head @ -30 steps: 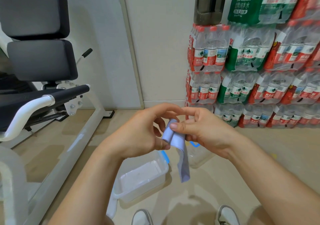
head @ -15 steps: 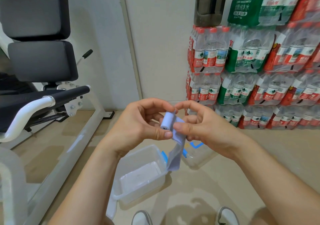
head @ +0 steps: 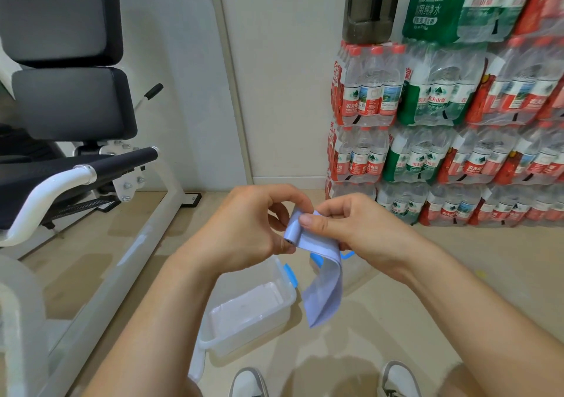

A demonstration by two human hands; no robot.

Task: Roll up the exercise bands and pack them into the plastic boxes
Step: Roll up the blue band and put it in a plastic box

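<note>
Exercise band (head: 317, 262), pale lavender-blue: one end is sitting wound into a tight roll (head: 293, 227), the unrolled tail is hanging down from it in a loose curve, held in the air above the floor (head: 442, 289) at the middle of the view.

Left hand (head: 244, 231): its grip is pinching the roll's end, fingers curling over the top, thumb pressing from below.

Right hand (head: 363, 228): its grip is clasping the band just beside the roll, thumb (head: 312, 222) lying on the upper face, the other fingers supporting the strip underneath.

Plastic box (head: 253, 311), clear, blue latch (head: 290, 274) at one short side: it is standing open on the floor below the hands, nothing visible inside.

Second clear container with blue clips (head: 348, 255): it is showing only partly behind the hanging tail.

Shoes (head: 248, 383): two toes are peeking in at the bottom edge.

Exercise machine (head: 70, 152), white frame, black pads: it is standing at left.

Bottled water packs (head: 442, 121): they are stacked against the wall at right.
</note>
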